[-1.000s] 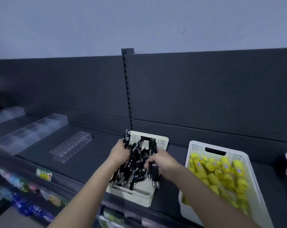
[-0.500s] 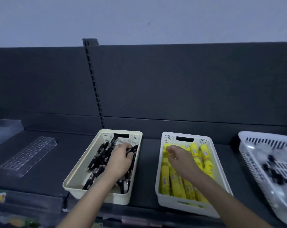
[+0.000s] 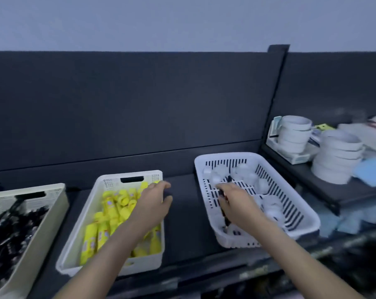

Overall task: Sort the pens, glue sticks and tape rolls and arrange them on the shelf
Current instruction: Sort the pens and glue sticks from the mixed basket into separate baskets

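At 3 o'clock, slotted basket (image 3: 226, 156): right hand (image 3: 238, 205), newly over from glue-stick bin (image 3: 109, 180), fingers (image 3: 224, 188) gripping stray dark pens (image 3: 226, 223) among tape rolls (image 3: 271, 207). Left hand (image 3: 153, 205), off pen bin (image 3: 55, 209) at 9 o'clock, open. Pen transfer pending.

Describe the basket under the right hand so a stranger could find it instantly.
On the dark shelf, three baskets stand in a row. It is the rightmost basket, where the right hand grips a black pen. Unlike its neighbours, it has long slits in its walls and holds white tape rolls.
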